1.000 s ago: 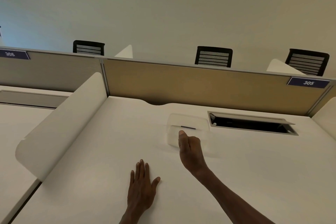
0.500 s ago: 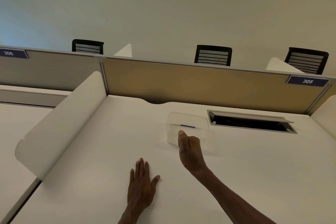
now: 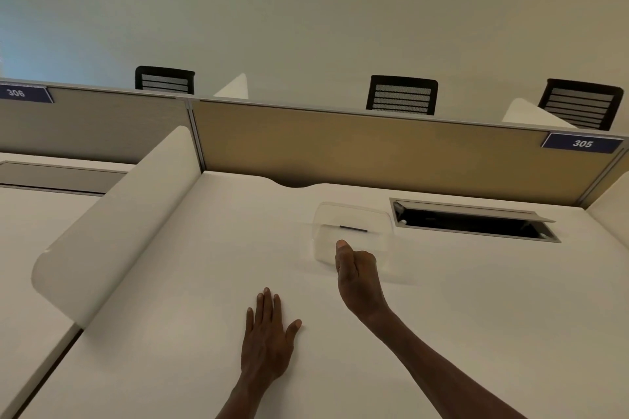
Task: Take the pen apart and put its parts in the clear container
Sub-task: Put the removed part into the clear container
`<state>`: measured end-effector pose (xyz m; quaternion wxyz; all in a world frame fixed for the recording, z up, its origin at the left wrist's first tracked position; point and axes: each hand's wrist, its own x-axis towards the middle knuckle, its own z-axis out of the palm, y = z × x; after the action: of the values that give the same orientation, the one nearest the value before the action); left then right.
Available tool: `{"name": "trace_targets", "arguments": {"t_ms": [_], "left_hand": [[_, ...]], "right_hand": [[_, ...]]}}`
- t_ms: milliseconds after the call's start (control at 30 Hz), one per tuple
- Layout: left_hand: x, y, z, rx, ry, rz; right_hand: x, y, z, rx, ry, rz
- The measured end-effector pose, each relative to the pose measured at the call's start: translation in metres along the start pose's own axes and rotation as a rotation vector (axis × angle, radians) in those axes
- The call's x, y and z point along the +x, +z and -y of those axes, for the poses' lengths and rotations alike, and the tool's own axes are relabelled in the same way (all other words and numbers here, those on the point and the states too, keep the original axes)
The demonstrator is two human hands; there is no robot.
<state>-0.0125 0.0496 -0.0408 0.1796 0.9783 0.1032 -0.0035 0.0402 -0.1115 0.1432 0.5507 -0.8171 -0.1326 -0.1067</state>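
White desk (image 3: pixel 170 333), tan partition (image 3: pixel 357 146) beyond hands, left hand (image 3: pixel 267 340) flat, fingers spread, right hand (image 3: pixel 357 274) curled at container (image 3: pixel 354 221) edge, grip indeterminate, cable hatch (image 3: pixel 473 219) right of container.

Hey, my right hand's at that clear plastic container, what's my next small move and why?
Probably open the right hand over the clear plastic container and let go of any pen part. It is curled shut at the near rim, contents hidden; a dark thin piece already lies inside.
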Motion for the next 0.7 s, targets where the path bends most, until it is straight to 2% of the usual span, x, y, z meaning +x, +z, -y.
{"name": "trace_targets", "arguments": {"t_ms": [400,567,700], "left_hand": [[0.001,0.002,0.001,-0.002,-0.006,0.004],[0.003,0.000,-0.001,-0.007,-0.039,0.048],[0.008,-0.020,-0.013,-0.210,-0.089,0.137]], "right_hand": [[0.000,-0.002,-0.001,0.059,0.071,0.014],[0.005,-0.003,-0.002,0.233,0.252,0.093],[0.014,-0.008,-0.001,0.486,0.400,0.122]]}}
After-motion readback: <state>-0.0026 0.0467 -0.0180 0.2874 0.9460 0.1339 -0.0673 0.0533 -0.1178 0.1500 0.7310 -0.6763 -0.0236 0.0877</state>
